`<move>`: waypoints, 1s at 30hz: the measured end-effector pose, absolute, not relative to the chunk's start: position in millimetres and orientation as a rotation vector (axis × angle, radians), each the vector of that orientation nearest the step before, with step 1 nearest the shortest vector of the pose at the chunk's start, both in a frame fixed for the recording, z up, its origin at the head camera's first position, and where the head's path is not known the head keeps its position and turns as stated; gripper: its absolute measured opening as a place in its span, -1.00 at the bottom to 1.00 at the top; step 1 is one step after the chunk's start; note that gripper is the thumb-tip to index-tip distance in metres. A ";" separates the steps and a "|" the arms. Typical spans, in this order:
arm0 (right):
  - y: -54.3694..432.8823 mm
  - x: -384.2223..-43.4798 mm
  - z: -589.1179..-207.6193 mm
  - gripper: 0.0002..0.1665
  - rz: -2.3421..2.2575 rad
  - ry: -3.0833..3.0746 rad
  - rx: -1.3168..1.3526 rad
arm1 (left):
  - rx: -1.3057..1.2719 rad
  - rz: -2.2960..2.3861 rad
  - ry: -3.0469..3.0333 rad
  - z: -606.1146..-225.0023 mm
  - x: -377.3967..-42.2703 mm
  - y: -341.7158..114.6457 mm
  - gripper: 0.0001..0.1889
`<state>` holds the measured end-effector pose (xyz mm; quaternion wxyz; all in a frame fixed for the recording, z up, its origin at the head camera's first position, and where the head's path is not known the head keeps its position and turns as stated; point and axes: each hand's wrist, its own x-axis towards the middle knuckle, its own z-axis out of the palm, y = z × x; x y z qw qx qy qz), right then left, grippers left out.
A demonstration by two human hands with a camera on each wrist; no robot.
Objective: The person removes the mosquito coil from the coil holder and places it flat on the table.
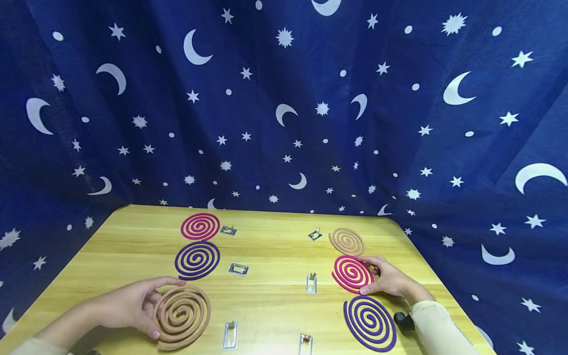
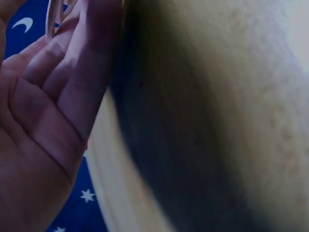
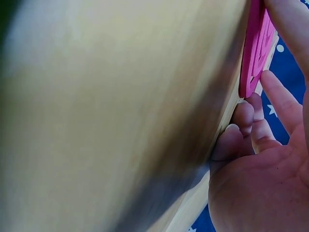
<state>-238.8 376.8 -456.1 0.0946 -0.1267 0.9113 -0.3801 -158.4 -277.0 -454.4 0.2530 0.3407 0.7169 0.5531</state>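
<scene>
At the front left, my left hand holds a tan mosquito coil by its left edge, thumb below and forefinger stretched along the top. A shadow shows under this coil. In the left wrist view a bit of the tan coil appears by the fingers. My right hand grips the right side of a bright pink mosquito coil, thumb at its near edge and forefinger at its far edge. The right wrist view shows the pink coil edge-on, low over the tabletop, with the other fingers curled beneath the palm.
Behind the left hand lie a purple coil and a magenta coil. On the right are a tan coil and a purple coil. Several metal coil stands, including one stand, line the middle. A black object sits by the right sleeve.
</scene>
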 end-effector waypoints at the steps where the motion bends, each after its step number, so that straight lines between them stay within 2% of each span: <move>1: 376.2 -238.9 -456.5 0.11 -1.127 2.703 -0.374 | 0.937 1.468 1.999 -453.7 -157.4 -278.0 -0.04; 8: 375.2 -239.0 -458.0 0.09 -1.118 2.710 -0.382 | 1.018 1.240 2.256 -448.3 -153.3 -278.1 -0.08; 18: 374.9 -238.3 -456.6 0.10 -1.113 2.712 -0.395 | 0.967 1.074 2.399 -445.7 -152.7 -275.5 -0.05; 30: 372.3 -237.5 -453.9 0.09 -1.104 2.723 -0.403 | 0.961 1.012 2.556 -451.7 -156.1 -287.2 -0.18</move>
